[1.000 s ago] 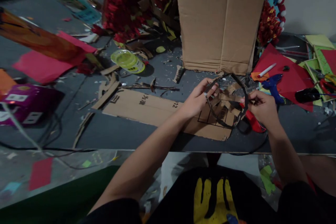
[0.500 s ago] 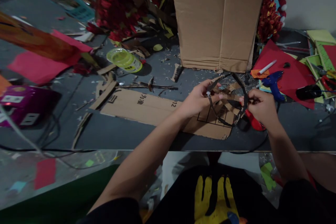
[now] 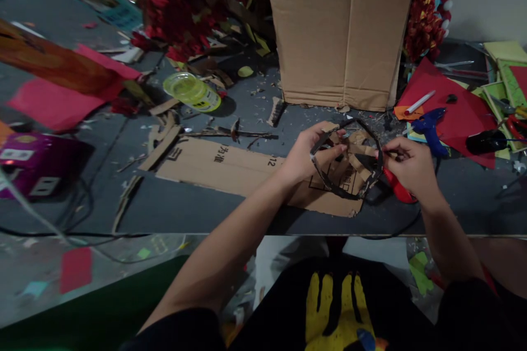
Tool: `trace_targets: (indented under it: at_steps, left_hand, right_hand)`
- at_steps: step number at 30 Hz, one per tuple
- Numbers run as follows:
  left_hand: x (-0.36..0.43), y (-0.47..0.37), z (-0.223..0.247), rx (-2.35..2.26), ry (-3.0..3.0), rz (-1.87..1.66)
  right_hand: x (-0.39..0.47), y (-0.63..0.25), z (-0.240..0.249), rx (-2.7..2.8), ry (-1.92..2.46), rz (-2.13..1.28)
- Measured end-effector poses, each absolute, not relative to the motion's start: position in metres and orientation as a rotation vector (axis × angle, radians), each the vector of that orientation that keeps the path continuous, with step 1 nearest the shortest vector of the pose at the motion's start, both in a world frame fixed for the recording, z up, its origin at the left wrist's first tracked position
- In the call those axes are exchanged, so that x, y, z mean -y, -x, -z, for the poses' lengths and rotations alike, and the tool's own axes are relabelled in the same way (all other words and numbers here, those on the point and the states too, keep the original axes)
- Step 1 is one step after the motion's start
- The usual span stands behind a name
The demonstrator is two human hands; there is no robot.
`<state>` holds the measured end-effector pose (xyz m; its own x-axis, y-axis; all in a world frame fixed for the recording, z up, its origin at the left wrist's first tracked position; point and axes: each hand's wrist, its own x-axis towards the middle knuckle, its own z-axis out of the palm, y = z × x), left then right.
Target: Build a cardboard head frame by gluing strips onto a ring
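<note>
A thin, roughly round black ring [image 3: 348, 193] with ragged edges is held between both hands, just above the table. My left hand [image 3: 302, 156] is closed at its left side, thumb and fingers reaching inside; exactly where they grip is partly hidden. At the right side, my right hand [image 3: 411, 170] pinches the ring with thumb and forefinger. Narrow brown cardboard strips [image 3: 360, 167] show within the ring; I cannot tell whether they are joined to it. Beneath lies a long flat cardboard piece [image 3: 242, 170] with black printing. A red object [image 3: 398, 186] is partly covered by my right hand.
A tall cardboard panel [image 3: 321, 33] stands behind the hands. To the right are a blue glue gun [image 3: 430, 129], a white pen [image 3: 420, 103] and red paper [image 3: 461, 112]. Leftward lie a clear yellowish tub [image 3: 192, 92], cardboard scraps [image 3: 162, 148] and a purple box [image 3: 37, 164].
The ring has turned and tilted, now showing a rounder outline across my left fingers. My right hand has shifted slightly left along with it. The view has moved a little.
</note>
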<state>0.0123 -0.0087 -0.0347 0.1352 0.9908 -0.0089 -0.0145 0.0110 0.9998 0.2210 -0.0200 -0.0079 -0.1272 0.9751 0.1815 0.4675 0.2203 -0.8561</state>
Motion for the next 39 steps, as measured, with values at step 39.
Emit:
trace_targets:
  at_steps: [39]
  left_hand:
    - [0.032,0.0,0.036,-0.865,-2.054,-1.755]
  right_hand:
    - [0.05,-0.23,0.022,1.757,0.842,0.211]
